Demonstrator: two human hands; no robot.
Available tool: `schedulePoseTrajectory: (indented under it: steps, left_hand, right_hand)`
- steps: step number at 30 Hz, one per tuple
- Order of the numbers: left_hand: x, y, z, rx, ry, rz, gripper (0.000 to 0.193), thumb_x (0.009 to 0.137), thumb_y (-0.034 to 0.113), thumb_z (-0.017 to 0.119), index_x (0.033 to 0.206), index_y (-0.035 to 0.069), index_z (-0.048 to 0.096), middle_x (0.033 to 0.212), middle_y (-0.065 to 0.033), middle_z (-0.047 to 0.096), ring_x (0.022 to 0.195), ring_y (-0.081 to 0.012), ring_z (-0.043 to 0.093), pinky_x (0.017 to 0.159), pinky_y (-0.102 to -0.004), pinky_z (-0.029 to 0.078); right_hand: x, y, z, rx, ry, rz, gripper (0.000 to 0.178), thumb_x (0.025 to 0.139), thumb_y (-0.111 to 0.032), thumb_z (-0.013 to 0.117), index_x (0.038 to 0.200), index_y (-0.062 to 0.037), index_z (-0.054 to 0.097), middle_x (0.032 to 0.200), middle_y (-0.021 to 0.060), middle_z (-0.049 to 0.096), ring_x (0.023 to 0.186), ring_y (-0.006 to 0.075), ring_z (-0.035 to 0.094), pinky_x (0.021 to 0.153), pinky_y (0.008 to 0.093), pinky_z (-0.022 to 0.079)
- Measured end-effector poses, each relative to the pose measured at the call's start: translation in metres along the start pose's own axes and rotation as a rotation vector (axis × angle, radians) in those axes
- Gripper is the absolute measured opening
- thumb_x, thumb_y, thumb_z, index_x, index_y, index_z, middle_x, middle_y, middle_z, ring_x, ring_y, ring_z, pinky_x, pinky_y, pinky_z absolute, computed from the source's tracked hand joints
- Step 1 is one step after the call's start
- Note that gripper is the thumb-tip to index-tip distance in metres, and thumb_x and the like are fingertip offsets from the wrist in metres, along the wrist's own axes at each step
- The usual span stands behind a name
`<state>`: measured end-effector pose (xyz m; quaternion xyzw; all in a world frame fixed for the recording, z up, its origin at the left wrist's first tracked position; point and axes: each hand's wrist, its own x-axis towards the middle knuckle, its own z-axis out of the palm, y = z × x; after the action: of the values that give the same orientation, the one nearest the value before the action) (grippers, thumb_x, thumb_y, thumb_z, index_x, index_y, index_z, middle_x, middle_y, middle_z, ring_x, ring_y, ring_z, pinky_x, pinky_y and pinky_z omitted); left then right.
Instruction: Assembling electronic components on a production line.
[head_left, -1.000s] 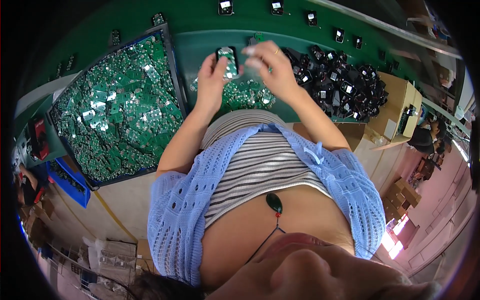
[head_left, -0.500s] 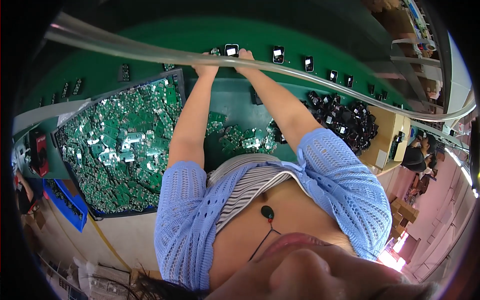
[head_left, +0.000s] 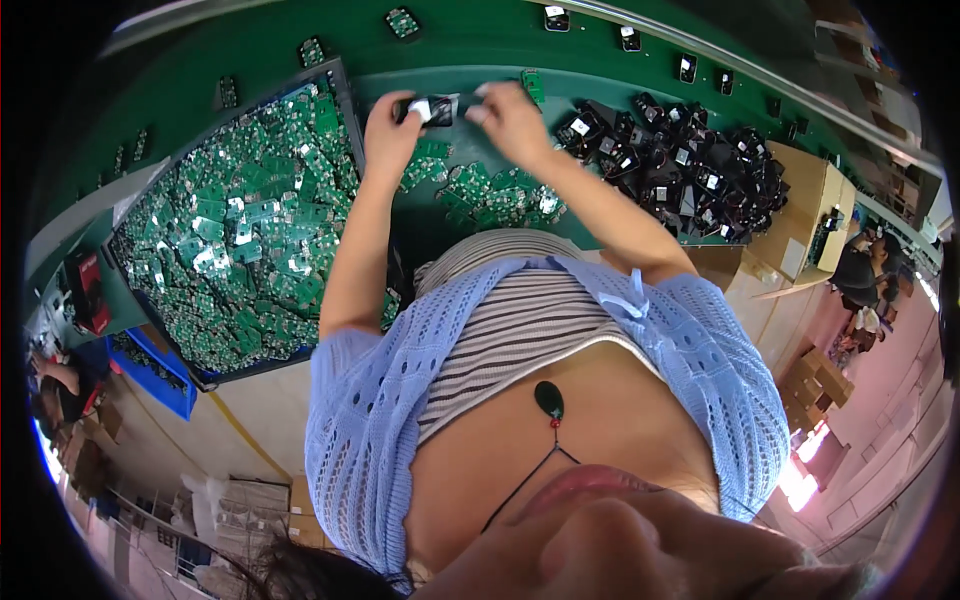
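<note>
My left hand (head_left: 391, 132) is closed on a small black device casing (head_left: 443, 111) with a white label, held above the near part of the green bench. Just right of the casing, my right hand (head_left: 516, 124) has bent fingers pointing toward it. Its fingertips are smeared by motion, so I cannot make out whether they grip anything. Below the hands lie loose green circuit boards (head_left: 490, 190). Another green board (head_left: 533, 86) lies beyond my right hand.
At left, a black tray (head_left: 352, 118) is heaped with green boards. Black casings (head_left: 690, 175) are piled at right, beside a cardboard box (head_left: 800, 200). Boards and casings stand spaced along the far green strip (head_left: 470, 35). A clear tube (head_left: 690, 42) crosses above. A blue bin (head_left: 165, 385) sits lower left.
Both hands have drawn back toward me from the far green strip. A black casing is now in my left hand. Things on the strip appear shifted, and the view has tilted.
</note>
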<state>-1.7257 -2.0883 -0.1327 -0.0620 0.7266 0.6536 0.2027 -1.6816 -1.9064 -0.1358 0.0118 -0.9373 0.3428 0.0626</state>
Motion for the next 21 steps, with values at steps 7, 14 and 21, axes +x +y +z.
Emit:
schedulePoseTrajectory:
  steps: [7,14,21]
  left_hand:
    - [-0.075,0.010,-0.006,-0.349,-0.081,-0.172,0.037,0.081,0.006,0.050,0.118,0.003,0.043,0.113,-0.0102,0.046,0.103,-0.0213,0.048,0.083,-0.0349,0.046]
    - [-0.092,-0.006,-0.027,-0.589,-0.250,-0.355,0.032,0.083,0.015,0.053,0.109,0.000,0.043,0.096,-0.0134,0.051,0.083,-0.0223,0.052,0.073,-0.0313,0.047]
    - [-0.090,0.001,0.018,-0.737,-0.426,-0.495,0.032,0.086,0.018,0.049,0.112,0.001,0.042,0.099,-0.0161,0.050,0.079,-0.0216,0.052,0.069,-0.0262,0.047]
  right_hand:
    - [-0.013,-0.007,0.059,-0.396,-0.467,-0.337,0.025,0.070,-0.017,0.055,0.094,-0.0165,0.055,0.092,0.0086,0.050,0.084,0.0252,0.054,0.063,0.0366,0.049]
    - [0.010,-0.003,0.089,-0.284,-0.414,-0.117,0.017,0.069,-0.012,0.053,0.085,-0.0091,0.053,0.081,0.0110,0.057,0.078,0.0275,0.058,0.060,0.0391,0.048]
    - [-0.066,-0.002,-0.037,0.423,0.052,-0.044,0.016,0.066,0.003,0.051,0.081,-0.0032,0.049,0.078,0.0110,0.052,0.077,0.0273,0.054,0.065,0.0363,0.043]
